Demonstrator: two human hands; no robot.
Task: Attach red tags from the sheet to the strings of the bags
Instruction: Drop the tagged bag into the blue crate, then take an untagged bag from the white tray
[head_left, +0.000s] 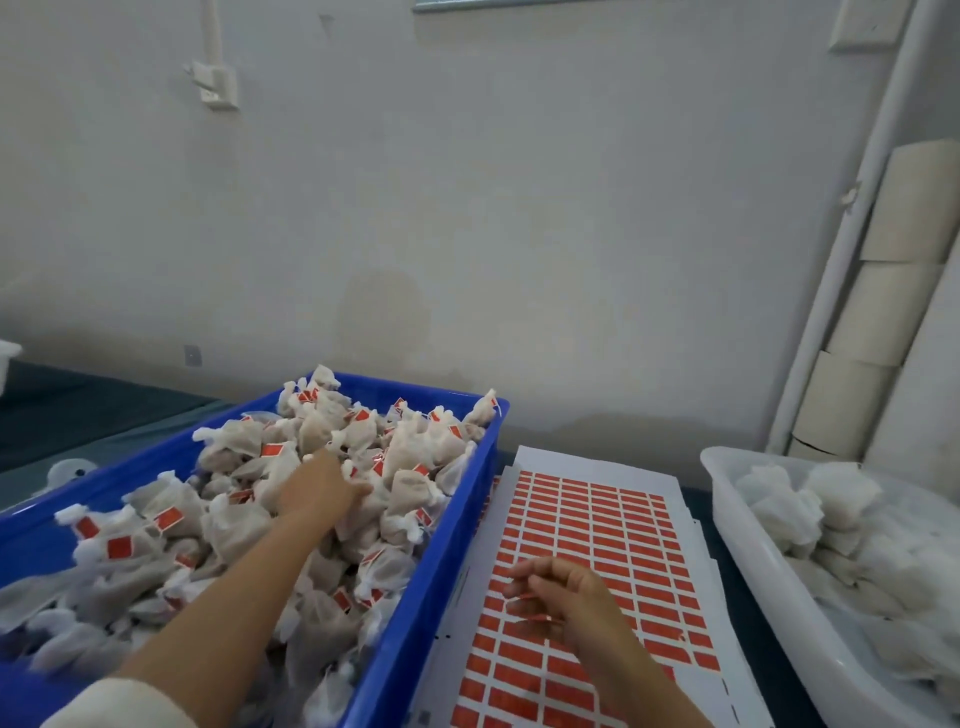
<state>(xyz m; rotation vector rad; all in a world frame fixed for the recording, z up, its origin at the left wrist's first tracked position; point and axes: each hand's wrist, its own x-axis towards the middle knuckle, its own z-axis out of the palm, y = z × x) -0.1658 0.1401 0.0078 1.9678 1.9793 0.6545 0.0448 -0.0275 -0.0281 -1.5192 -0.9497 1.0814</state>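
The sheet of red tags (587, 587) lies flat on the surface, and most of its tags are not used yet. Just left of the sheet, the blue bin (441, 519) is full of bags (291, 499) that already wear red tags. Right of the sheet, a clear tub (727, 499) holds plain bags (800, 509) to do. Your left hand (324, 488) rests on the done bags, fingers loose. Your right hand (563, 592) curls over the sheet, picking at a tag, I think.

Looks like a small packing workshop: blue crate (436, 545) heaped with tagged bags (322, 467), sticker sheets (587, 561) just beside it.
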